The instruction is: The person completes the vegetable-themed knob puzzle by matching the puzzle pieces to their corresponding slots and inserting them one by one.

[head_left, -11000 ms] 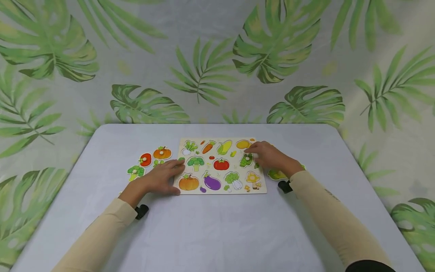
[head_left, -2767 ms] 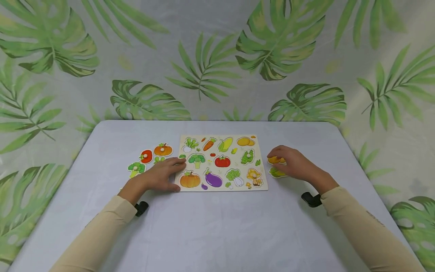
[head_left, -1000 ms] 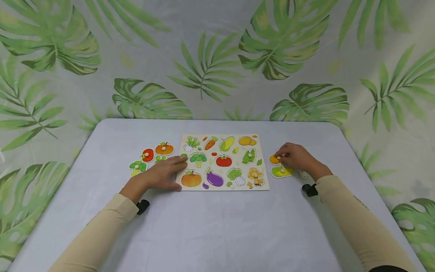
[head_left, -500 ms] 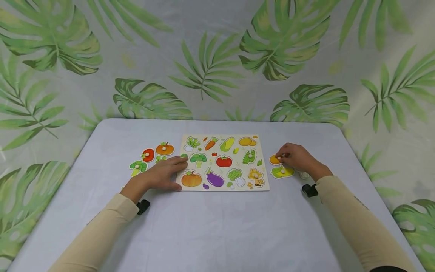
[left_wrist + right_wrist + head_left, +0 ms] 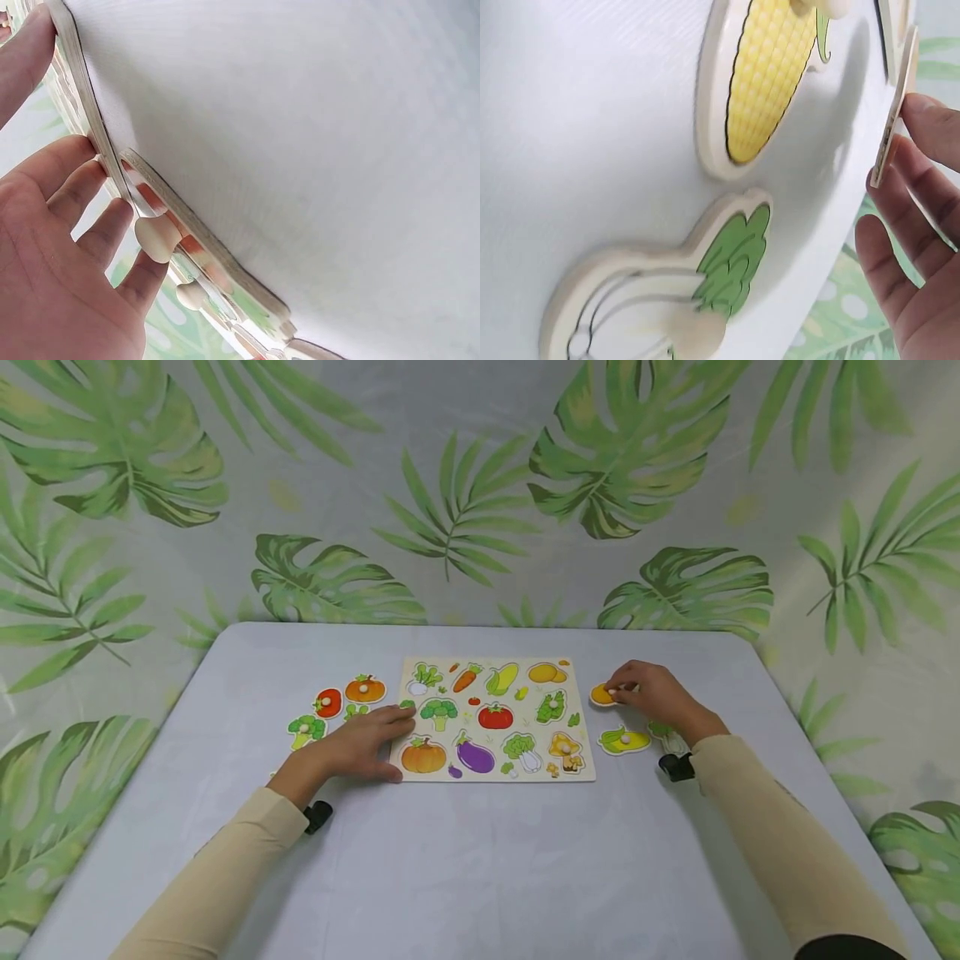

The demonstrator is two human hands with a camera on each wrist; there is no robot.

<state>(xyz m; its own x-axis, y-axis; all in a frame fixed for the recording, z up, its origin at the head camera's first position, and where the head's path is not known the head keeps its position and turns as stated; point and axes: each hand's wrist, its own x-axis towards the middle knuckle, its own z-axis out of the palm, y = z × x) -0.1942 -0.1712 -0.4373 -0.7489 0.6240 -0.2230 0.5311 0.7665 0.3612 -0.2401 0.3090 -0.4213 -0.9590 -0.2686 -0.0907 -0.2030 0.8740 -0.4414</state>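
A pale wooden puzzle board (image 5: 456,718) printed with vegetables lies mid-table. My left hand (image 5: 363,743) rests at its left edge, thumb near the front corner, fingers fairly straight; in the left wrist view, the left hand's fingertips (image 5: 112,217) touch the board's side. To the right of the board, my right hand (image 5: 654,693) pinches a yellow-orange oval puzzle piece (image 5: 602,695). The right wrist view shows this piece (image 5: 895,112) edge-on, raised off the table. Below it lie a knobbed corn piece (image 5: 624,741) and a bok choy piece (image 5: 666,735), partly behind the wrist.
Left of the board lie loose knobbed pieces: a pumpkin (image 5: 365,688), a tomato (image 5: 327,702), a broccoli (image 5: 306,729) and others partly under the left hand. Knobbed green (image 5: 552,705) and mushroom (image 5: 566,750) pieces sit in the board. A leaf-print cloth (image 5: 480,510) hangs behind.
The right hand has lifted the yellow-orange piece and moved it slightly away and left, apart from the corn. Since the oldest frame, a mushroom piece has come onto the board. The left hand stays put.
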